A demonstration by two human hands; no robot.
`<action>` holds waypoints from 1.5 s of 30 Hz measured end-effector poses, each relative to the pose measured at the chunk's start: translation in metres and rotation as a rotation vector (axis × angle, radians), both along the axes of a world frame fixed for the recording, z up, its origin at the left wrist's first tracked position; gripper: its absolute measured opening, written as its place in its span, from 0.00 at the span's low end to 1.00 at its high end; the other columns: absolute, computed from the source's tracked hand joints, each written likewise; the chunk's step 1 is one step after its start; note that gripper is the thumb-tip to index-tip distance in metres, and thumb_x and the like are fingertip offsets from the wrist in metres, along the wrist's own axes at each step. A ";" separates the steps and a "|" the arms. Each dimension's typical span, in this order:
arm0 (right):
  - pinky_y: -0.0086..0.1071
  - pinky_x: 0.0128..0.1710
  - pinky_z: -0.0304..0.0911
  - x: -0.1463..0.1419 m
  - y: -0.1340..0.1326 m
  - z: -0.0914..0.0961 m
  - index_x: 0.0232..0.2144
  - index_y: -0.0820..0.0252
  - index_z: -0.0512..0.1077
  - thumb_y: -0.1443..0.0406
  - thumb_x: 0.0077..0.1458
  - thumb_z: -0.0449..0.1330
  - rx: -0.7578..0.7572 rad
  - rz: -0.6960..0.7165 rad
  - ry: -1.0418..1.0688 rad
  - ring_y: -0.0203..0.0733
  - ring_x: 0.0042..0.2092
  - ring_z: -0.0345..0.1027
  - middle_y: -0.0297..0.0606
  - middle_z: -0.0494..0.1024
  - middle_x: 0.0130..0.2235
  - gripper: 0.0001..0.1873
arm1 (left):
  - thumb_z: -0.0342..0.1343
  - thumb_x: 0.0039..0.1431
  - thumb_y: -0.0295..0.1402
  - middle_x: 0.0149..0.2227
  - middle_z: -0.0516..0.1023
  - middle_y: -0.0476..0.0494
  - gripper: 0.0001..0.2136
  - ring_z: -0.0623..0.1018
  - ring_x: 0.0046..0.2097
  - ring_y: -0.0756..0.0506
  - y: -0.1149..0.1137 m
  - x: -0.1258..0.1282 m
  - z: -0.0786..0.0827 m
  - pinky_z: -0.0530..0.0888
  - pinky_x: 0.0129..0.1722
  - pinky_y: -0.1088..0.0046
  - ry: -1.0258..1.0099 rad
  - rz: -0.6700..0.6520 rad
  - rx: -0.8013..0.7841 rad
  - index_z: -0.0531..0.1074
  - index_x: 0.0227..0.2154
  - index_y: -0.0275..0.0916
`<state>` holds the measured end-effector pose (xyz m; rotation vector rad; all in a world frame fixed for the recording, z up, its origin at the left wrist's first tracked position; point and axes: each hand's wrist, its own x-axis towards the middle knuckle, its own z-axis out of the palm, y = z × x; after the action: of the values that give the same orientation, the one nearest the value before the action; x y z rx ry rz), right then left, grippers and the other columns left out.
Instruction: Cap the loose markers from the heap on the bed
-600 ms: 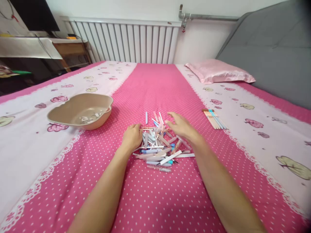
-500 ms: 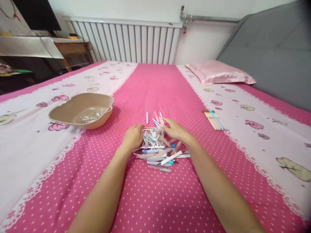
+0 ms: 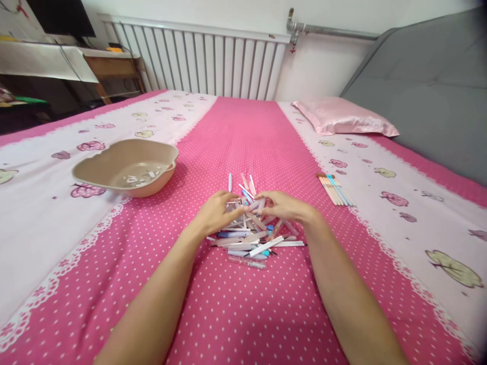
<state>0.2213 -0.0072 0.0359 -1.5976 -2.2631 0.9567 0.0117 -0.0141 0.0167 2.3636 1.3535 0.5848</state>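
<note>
Both hands are right in the pens now! The left hand (image 3: pixel 218 212) comes in over the near left of the heap, fingers bent, thumb stretched toward the middle; whether it grips anything, I cannot tell. Opposite, the right hand (image 3: pixel 279 205) arches down with thumb and fingers curled around the space where a pale pen (image 3: pixel 258 205) sits, and the left thumb reaches close to that same spot; whether either hand has it gripped, I cannot say. Below and between them, the pens (image 3: pixel 253 238) lie crisscrossed on the pink cover (image 3: pixel 236 314): white, pale pink, lilac, some blue, many overlapping. A clear pen (image 3: pixel 247 262) lies along the near edge, and beyond the left fingers a lilac pen (image 3: pixel 230 182) points away on its own. Over to the right, well apart from the heap, there's a neat row (image 3: pixel 337 190) of peach and light blue pens, side by side. On the left stands the tan basin (image 3: pixel 150 189), small white bits (image 3: pixel 139 178) scattered on its floor. Farther out, a pink pillow (image 3: pixel 344 116) rests near the grey headboard (image 3: pixel 422 76), the white radiator (image 3: pixel 205 61) lines the wall, and a dark monitor (image 3: pixel 61 17) stands on the desk (image 3: pixel 108 66) at far left.
</note>
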 end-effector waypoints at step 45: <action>0.39 0.43 0.68 0.018 -0.009 0.023 0.52 0.63 0.64 0.72 0.45 0.59 -0.008 -0.219 0.207 0.48 0.46 0.69 0.47 0.71 0.49 0.28 | 0.54 0.50 0.47 0.52 0.71 0.42 0.20 0.66 0.57 0.41 -0.002 -0.003 0.020 0.65 0.54 0.64 -1.047 -0.053 -0.834 0.73 0.42 0.40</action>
<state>0.2392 -0.0163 0.0586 -1.6251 -1.9063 1.0204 0.0084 -0.0165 0.0367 1.1093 0.7764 0.8421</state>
